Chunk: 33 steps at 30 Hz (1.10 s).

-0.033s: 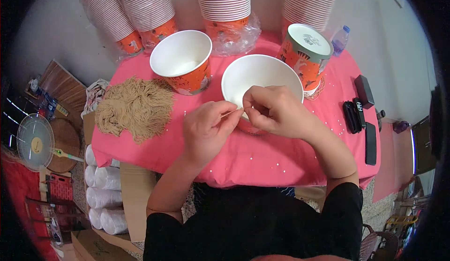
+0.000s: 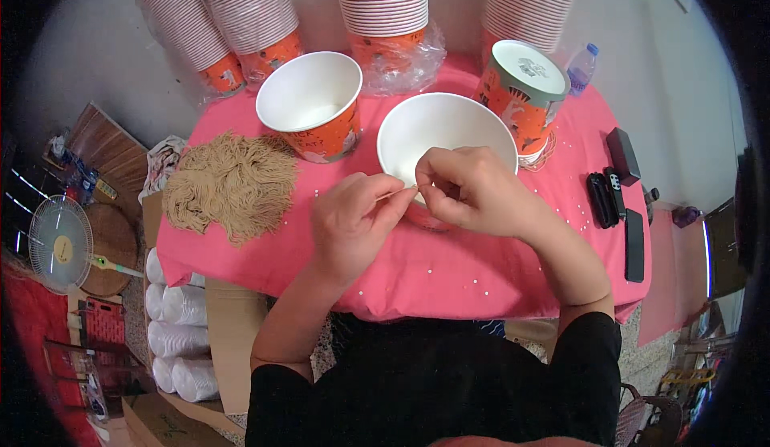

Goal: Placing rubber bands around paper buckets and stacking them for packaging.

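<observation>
My left hand [image 2: 350,221] is closed in a pinch on a thin tan string [image 2: 393,193]. My right hand [image 2: 473,188] also pinches, its fingertips meeting the string's end right beside the left ones. Both hands are at the near rim of a white-lined orange paper bucket [image 2: 447,118], partly covering it. What lies between the right fingertips is too small to make out fully. Left of this bucket stands a second orange paper bucket [image 2: 329,130], upright and open. A loose heap of tan strings [image 2: 228,182] lies on the table's left side.
Behind are tall stacks of nested buckets [image 2: 383,6]. An upturned bucket [image 2: 521,98] and a small bottle [image 2: 583,70] stand at the back right. Black items [image 2: 605,198] lie on the right of the pink tablecloth [image 2: 513,274]. A box of white cups [image 2: 180,339] and a fan [image 2: 62,246] are left.
</observation>
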Each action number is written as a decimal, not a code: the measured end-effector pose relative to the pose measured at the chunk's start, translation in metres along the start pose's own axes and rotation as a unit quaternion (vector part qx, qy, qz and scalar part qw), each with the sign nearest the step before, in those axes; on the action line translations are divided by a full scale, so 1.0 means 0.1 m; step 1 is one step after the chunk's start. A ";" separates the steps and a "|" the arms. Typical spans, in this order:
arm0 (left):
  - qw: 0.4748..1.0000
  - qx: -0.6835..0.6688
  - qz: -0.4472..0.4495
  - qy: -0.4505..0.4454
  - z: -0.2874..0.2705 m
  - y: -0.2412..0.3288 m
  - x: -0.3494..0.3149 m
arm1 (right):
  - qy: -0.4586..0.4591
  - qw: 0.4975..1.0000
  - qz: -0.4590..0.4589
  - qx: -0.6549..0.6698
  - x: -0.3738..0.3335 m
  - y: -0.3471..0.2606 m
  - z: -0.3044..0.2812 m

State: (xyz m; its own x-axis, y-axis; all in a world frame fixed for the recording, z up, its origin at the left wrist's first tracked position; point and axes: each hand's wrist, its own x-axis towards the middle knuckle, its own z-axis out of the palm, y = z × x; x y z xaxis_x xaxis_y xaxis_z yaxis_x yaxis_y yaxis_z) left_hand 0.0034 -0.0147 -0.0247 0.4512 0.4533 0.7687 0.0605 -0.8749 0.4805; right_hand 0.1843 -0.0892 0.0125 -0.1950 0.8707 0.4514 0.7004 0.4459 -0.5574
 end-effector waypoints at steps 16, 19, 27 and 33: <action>0.999 -0.022 -0.026 -0.040 -0.16 -0.03 -0.01 | -0.031 0.986 -0.110 -0.123 -0.03 0.10 -0.21; 0.975 -0.154 -0.135 -0.090 -0.16 -0.14 -0.05 | -0.038 0.994 -0.072 -0.068 -0.04 0.09 -0.22; 0.992 -0.110 -0.028 -0.061 -0.05 0.11 0.17 | -0.024 0.984 -0.118 -0.131 0.04 -0.05 -0.25; 0.994 -0.074 -0.034 -0.078 -0.04 0.05 0.14 | -0.032 0.965 -0.139 -0.221 0.00 -0.09 -0.31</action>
State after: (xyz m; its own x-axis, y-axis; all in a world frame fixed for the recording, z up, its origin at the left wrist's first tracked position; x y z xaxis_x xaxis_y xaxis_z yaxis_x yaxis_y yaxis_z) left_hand 0.0062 -0.0121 -0.0101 0.5832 0.4679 0.6641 -0.0321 -0.8035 0.5944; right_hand 0.1991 -0.0991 0.0388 -0.4498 0.7475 0.4888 0.8363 0.5446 -0.0632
